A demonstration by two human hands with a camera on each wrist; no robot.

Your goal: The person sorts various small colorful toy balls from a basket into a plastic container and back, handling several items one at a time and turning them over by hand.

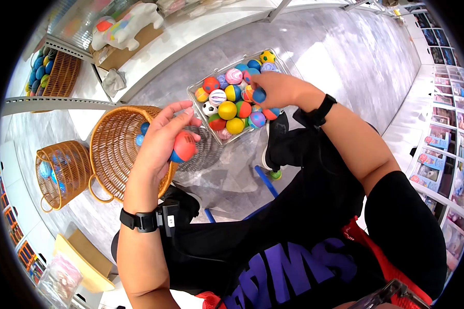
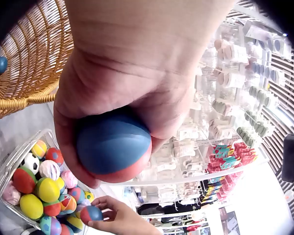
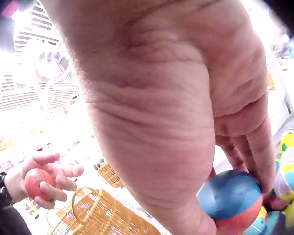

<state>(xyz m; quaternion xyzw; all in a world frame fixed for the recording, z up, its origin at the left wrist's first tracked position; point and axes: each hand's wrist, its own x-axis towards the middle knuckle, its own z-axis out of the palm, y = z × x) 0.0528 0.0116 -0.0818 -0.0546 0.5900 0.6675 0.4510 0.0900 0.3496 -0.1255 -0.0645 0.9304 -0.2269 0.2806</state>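
My left hand (image 1: 162, 135) grips a red-and-blue ball (image 1: 185, 147) beside the large wicker basket (image 1: 106, 154); in the left wrist view the ball's blue half (image 2: 112, 144) faces the camera, with fingers curled around it. Over the clear bin (image 1: 192, 92), my right hand (image 1: 286, 90) pinches another blue-and-red ball (image 3: 231, 200) between thumb and fingers. Colourful balls fill the bin, among them a soccer-patterned ball (image 1: 210, 108), yellow balls (image 1: 227, 110) and a pink swirled ball (image 1: 234, 76). Inside the large basket lie a few blue balls (image 1: 140, 139), partly hidden by my left hand.
A smaller wicker basket (image 1: 62, 180) with blue balls stands left of the large one. Another basket of balls (image 1: 62, 74) sits at the upper left. A shelf with a white plush toy (image 1: 131, 26) borders the floor behind. Stocked shelves (image 1: 438, 139) line the right side.
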